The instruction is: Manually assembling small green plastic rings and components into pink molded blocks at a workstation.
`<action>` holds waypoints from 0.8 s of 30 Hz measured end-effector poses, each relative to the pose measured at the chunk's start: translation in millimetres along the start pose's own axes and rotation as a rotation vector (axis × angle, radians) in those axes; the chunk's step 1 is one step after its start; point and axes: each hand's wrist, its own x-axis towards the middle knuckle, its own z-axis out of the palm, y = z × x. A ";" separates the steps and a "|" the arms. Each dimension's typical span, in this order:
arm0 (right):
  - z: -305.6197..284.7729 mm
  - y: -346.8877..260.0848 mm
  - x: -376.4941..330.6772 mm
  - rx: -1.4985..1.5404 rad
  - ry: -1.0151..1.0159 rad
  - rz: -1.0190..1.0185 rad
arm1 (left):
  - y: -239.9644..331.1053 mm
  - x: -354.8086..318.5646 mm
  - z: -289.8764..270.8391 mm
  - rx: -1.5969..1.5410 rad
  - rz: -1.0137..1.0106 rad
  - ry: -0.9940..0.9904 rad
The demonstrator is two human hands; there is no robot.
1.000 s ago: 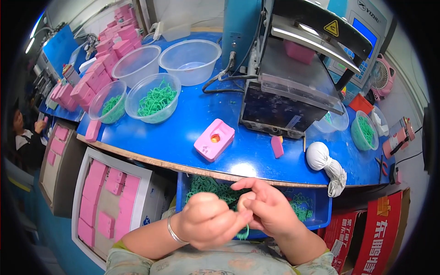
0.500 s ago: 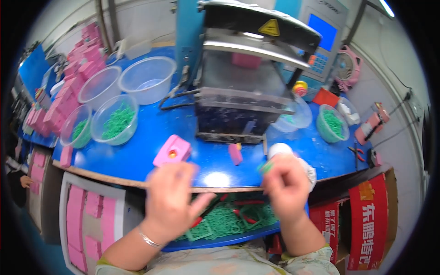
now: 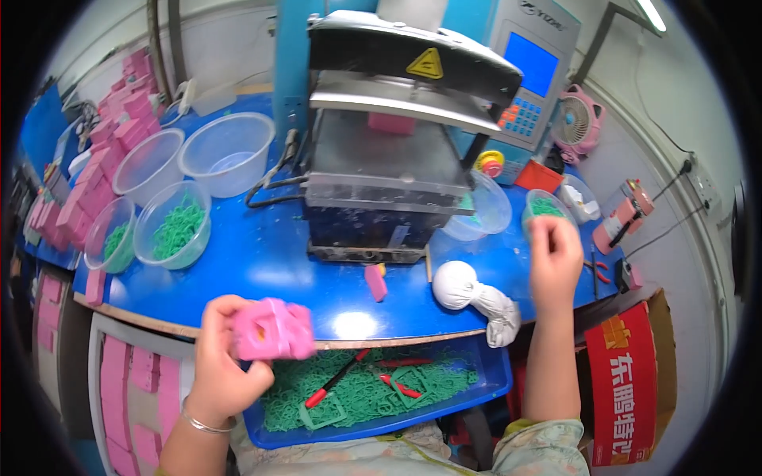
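Observation:
My left hand (image 3: 218,377) is wrapped round a pink block (image 3: 278,329) with an opening in its face. It holds the block up near the table's front edge, above the left end of a blue tray (image 3: 496,379). Off to the right, my right hand (image 3: 556,262) has its fingers pinched together at the near rim of a clear bowl of green pieces (image 3: 548,206). The fingers hide whatever is between them. A small pink piece (image 3: 376,282) and a white cloth pouch with a round end (image 3: 456,285) lie on the blue table (image 3: 262,262) between my hands.
A press machine (image 3: 389,159) stands at the table's middle. Clear bowls, some holding green pieces (image 3: 178,230), and stacked pink blocks (image 3: 99,170) stand at left. Red-handled tools (image 3: 325,393) lie on green pieces in the tray. Pliers (image 3: 601,272) lie at right.
My left hand has taken hold of the pink block and lifted it off the table. My right hand, which held a green piece, has moved right to the bowl. The whole view has shifted.

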 end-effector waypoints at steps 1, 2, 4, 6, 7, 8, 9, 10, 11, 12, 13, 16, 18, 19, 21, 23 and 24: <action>9.3 -24.6 -13.4 0.107 -0.108 -0.083 | -1.2 -2.7 0.9 -0.225 -0.008 -0.137; 23.0 -44.2 -24.2 0.144 -0.235 -0.266 | -3.9 -8.3 4.1 -0.435 -0.088 -0.206; 41.5 -80.4 -41.4 0.134 -0.389 -0.428 | 2.5 -13.5 12.3 -0.798 -0.254 -0.367; 60.4 -89.1 -52.8 0.048 -0.477 -0.367 | 2.5 -15.6 15.4 -1.038 -0.433 -0.513; 67.6 -87.9 -56.1 0.064 -0.482 -0.371 | 2.0 -16.6 19.3 -1.023 -0.429 -0.534; 73.0 -86.6 -58.1 0.007 -0.492 -0.308 | -0.8 -17.6 21.7 -0.999 -0.442 -0.548; 78.7 -87.6 -59.9 -0.034 -0.508 -0.252 | -2.4 -20.5 22.2 -0.969 -0.454 -0.546; 80.9 -89.9 -60.3 0.000 -0.533 -0.199 | -2.8 -19.9 22.8 -0.920 -0.453 -0.559; 78.8 -93.4 -60.2 0.120 -0.569 -0.157 | -5.5 -20.5 24.1 -0.926 -0.426 -0.554; 73.7 -98.3 -63.2 0.408 -0.622 -0.015 | -5.0 -22.0 25.0 -0.897 -0.432 -0.488; 70.0 -103.4 -70.0 0.701 -0.673 0.130 | -5.9 -23.7 24.6 -0.864 -0.439 -0.414; 52.5 -121.2 -93.5 1.311 -0.644 0.203 | -18.1 -23.9 20.5 -0.817 -0.371 -0.430; 47.2 -130.2 -103.0 1.428 -0.719 0.128 | -14.7 -24.4 20.0 -1.038 -0.449 -0.408; 46.0 -133.2 -106.2 1.451 -0.786 0.095 | -17.5 -24.9 18.5 -1.037 -0.447 -0.400; 44.9 -136.2 -108.1 1.386 -0.854 -0.060 | -31.3 -26.4 15.8 -1.294 -0.486 -0.451; 37.6 -139.8 -107.6 1.406 -0.770 -0.036 | -21.7 -25.4 22.2 -1.198 -0.457 -0.639; 39.8 -136.6 -111.7 1.472 -0.775 0.061 | -13.0 -25.9 22.0 -1.039 -0.439 -0.629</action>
